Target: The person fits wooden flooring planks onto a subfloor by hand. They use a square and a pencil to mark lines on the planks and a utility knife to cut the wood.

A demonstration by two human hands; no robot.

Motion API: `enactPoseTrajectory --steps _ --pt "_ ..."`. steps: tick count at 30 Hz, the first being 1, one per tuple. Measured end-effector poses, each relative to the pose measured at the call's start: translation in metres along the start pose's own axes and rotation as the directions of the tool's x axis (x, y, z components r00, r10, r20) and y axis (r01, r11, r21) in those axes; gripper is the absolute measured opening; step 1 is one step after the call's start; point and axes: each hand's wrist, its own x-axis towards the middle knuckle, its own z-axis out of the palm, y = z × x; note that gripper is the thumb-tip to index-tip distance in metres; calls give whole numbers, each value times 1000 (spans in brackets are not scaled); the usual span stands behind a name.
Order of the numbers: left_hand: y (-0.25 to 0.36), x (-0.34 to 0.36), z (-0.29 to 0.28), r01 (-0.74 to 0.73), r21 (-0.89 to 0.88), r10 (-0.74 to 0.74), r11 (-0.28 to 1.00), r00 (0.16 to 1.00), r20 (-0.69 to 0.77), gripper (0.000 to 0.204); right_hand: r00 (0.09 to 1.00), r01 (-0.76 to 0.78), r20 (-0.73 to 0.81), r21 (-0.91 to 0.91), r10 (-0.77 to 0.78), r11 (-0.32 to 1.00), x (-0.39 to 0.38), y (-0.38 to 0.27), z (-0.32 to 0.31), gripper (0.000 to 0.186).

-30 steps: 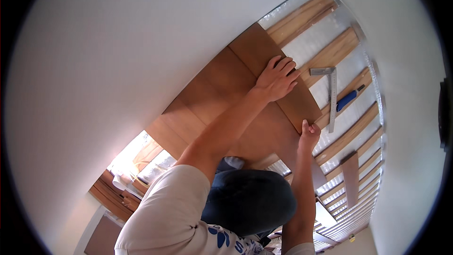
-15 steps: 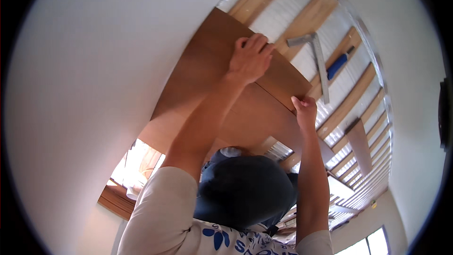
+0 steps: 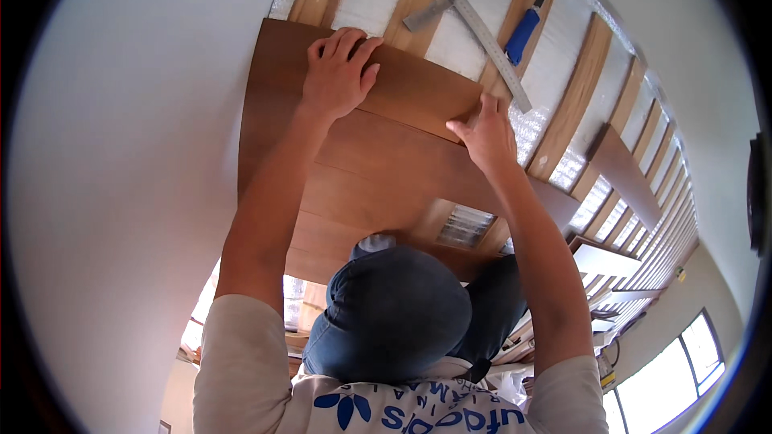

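A brown wooden floorboard (image 3: 418, 80) lies along the far side of several similar boards (image 3: 378, 161), with a thin dark seam between them. My left hand (image 3: 336, 80) is on this far board near its left end, fingers curled over the far edge and thumb out to the right. At the board's right end, my right hand (image 3: 489, 135) grips the corner between thumb and fingers; the fingertips are partly hidden. Just beyond the boards lie a metal try square (image 3: 486, 36) and a blue-handled utility knife (image 3: 524, 36).
Wooden battens (image 3: 572, 100) run over silvery sheeting to the right. A loose board piece (image 3: 626, 173) lies across them. A pale wall (image 3: 129, 161) rises close on the left. My bent knee (image 3: 394, 305) is over the near boards, beside a rectangular opening (image 3: 465, 225).
My view has turned, so the boards and tools appear farther left. Both hands stay at the far board; my left thumb is now spread away from the fingers.
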Motion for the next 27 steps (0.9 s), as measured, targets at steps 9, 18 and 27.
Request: enactPoseTrajectory --steps 9,18,27 --pt "8 10 2 -33 -25 32 999 999 -41 41 957 243 -153 -41 -246 969 23 6 4 46" --pt "8 -52 -8 127 60 -132 990 986 100 60 941 335 -4 -145 -339 931 30 10 7 57" --pt "12 -79 -19 269 -83 -264 960 962 62 56 834 528 -13 -273 -552 804 32 14 -8 55"
